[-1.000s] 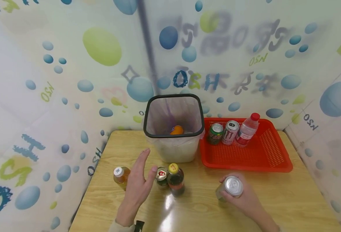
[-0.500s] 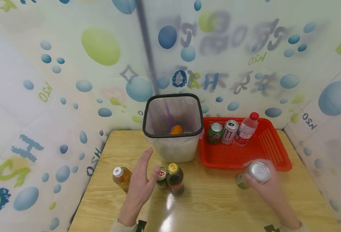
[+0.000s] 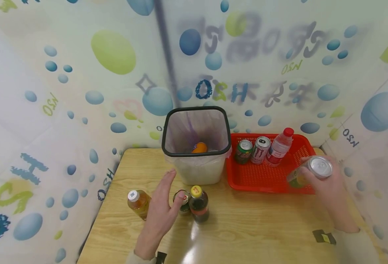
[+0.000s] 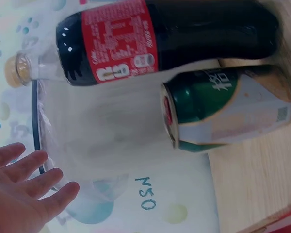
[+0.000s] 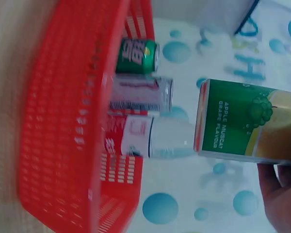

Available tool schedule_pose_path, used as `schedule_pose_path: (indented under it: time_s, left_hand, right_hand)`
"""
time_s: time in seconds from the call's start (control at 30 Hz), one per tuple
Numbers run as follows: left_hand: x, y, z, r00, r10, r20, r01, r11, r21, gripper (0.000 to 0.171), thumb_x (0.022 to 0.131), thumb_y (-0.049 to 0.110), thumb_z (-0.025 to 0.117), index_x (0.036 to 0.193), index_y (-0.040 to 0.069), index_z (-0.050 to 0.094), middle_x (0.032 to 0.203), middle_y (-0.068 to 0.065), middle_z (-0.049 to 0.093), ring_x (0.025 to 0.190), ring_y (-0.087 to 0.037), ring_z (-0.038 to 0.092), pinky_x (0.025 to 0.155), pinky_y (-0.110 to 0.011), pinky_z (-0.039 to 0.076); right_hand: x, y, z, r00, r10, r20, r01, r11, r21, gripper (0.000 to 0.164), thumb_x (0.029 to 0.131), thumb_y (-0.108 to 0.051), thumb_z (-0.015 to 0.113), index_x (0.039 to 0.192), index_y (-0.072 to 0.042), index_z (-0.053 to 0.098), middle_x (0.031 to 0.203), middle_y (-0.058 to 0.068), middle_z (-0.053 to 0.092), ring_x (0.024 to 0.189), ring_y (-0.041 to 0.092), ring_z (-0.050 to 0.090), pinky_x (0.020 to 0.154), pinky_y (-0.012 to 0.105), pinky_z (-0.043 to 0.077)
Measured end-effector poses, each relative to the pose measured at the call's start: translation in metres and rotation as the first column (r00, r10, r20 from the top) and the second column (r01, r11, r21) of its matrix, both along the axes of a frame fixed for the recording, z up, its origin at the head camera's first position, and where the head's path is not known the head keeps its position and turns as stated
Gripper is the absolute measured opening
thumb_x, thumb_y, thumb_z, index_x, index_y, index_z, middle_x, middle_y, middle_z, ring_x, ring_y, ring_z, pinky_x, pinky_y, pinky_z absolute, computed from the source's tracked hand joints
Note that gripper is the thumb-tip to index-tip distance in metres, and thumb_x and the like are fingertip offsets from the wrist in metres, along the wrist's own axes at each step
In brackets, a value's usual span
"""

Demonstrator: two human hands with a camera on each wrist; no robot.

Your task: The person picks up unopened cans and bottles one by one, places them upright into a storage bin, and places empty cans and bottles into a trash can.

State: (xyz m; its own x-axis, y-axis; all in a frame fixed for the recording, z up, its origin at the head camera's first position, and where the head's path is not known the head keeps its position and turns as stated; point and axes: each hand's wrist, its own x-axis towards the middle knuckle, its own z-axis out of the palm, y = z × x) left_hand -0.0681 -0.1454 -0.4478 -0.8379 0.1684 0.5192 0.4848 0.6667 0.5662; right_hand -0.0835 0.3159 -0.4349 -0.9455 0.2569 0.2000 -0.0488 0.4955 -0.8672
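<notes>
Over at the right of the head view, the right hand [image 3: 332, 183] is gripping a green-and-gold can [image 5: 247, 121], fingers curling round it, and that can is overlapping the right part of the red basket [image 3: 256, 179]. Two cans and a red-capped bottle [image 3: 279, 148] are sitting along the basket's upper edge. Lower left of centre, the left hand [image 3: 160, 212] is holding its fingers apart, between an amber bottle [image 3: 140, 205] and a yellow-capped cola bottle [image 3: 199, 205] on the bench [image 3: 246, 234].

Outside one bin [image 3: 198, 171] are four cans [image 3: 261, 150], three bottles [image 3: 279, 148] and one basket [image 3: 260, 179].
</notes>
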Motion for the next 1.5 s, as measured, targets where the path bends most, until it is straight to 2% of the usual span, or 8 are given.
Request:
schedule_pose_path:
  time_s: [0.2,0.5,0.8,0.9,0.97,1.1,1.33,1.5]
  left_hand:
    - [0.001,0.006,0.001,0.999,-0.021,-0.027,0.022,1.0,0.01,0.061,0.106,0.038,0.057,0.154,0.002,0.046,0.157,-0.014,0.048,0.144,-0.04,0.044,0.114,-0.055,0.037]
    - [0.001,0.009,-0.002,1.0,-0.015,-0.019,0.016,1.0,0.002,0.058,0.103,0.03,0.06,0.152,0.0,0.048,0.156,-0.014,0.049,0.144,-0.039,0.044,0.113,-0.057,0.039]
    - [0.002,0.007,-0.005,1.0,0.002,0.024,-0.002,1.0,0.012,0.058,0.103,0.03,0.062,0.152,0.001,0.048,0.157,-0.012,0.048,0.145,-0.037,0.043,0.113,-0.057,0.038]
    - [0.003,0.007,-0.005,0.999,0.012,0.05,-0.013,1.0,0.008,0.059,0.101,0.024,0.065,0.153,0.004,0.048,0.159,-0.011,0.047,0.146,-0.035,0.042,0.113,-0.058,0.039]
    - [0.003,0.007,-0.006,0.998,0.02,0.066,-0.021,1.0,0.003,0.06,0.099,0.021,0.066,0.154,0.006,0.047,0.16,-0.009,0.045,0.147,-0.033,0.042,0.113,-0.057,0.039]
    - [0.003,0.007,-0.007,0.997,0.026,0.074,-0.027,1.0,0.004,0.062,0.098,0.018,0.067,0.155,0.007,0.046,0.162,-0.007,0.043,0.147,-0.03,0.041,0.113,-0.056,0.039]
    - [0.005,0.005,-0.009,0.997,0.032,0.07,-0.033,0.999,0.003,0.06,0.101,0.025,0.063,0.156,0.009,0.045,0.162,-0.008,0.042,0.148,-0.029,0.04,0.114,-0.055,0.039]
    - [0.005,0.005,-0.01,0.996,0.032,0.08,-0.032,0.999,0.005,0.06,0.101,0.025,0.064,0.155,0.008,0.045,0.162,-0.009,0.043,0.148,-0.029,0.04,0.113,-0.055,0.039]
  right_hand:
    - [-0.029,0.022,0.005,0.999,-0.025,0.042,0.025,1.0,-0.003,0.049,0.103,-0.029,0.065,0.143,-0.027,0.037,0.129,-0.013,0.051,0.118,0.011,0.043,0.081,0.008,0.042]
    - [-0.063,0.036,0.001,0.991,-0.055,0.126,0.048,0.997,0.056,0.072,0.102,-0.043,0.063,0.154,-0.007,0.028,0.144,0.015,0.041,0.122,0.028,0.042,0.088,0.022,0.047]
    - [-0.089,0.047,-0.015,0.988,0.011,0.156,-0.018,0.999,0.041,0.075,0.101,-0.045,0.064,0.153,-0.005,0.03,0.139,0.011,0.043,0.118,0.026,0.045,0.078,0.007,0.044]
    - [-0.096,0.051,-0.018,0.979,0.014,0.203,-0.028,0.997,0.066,0.074,0.101,-0.047,0.063,0.152,-0.002,0.032,0.139,0.016,0.046,0.116,0.031,0.048,0.083,0.019,0.049]
    - [-0.101,0.054,-0.02,0.971,0.012,0.24,-0.033,0.996,0.084,0.076,0.101,-0.049,0.061,0.151,0.001,0.032,0.139,0.021,0.046,0.117,0.036,0.049,0.09,0.035,0.053]
    - [-0.11,0.058,-0.023,0.951,0.034,0.306,-0.069,0.992,0.105,0.077,0.101,-0.05,0.061,0.149,0.004,0.034,0.135,0.027,0.053,0.116,0.043,0.055,0.1,0.061,0.048]
    - [-0.128,0.059,-0.034,0.943,0.115,0.311,-0.181,0.965,0.191,0.052,0.101,-0.035,0.068,0.133,0.003,0.052,0.113,0.022,0.067,0.097,0.037,0.066,0.079,0.035,0.056]
    - [-0.139,0.06,-0.044,0.919,0.137,0.371,-0.229,0.948,0.219,0.042,0.097,-0.033,0.072,0.121,0.0,0.062,0.101,0.017,0.072,0.093,0.036,0.066,0.084,0.047,0.056]
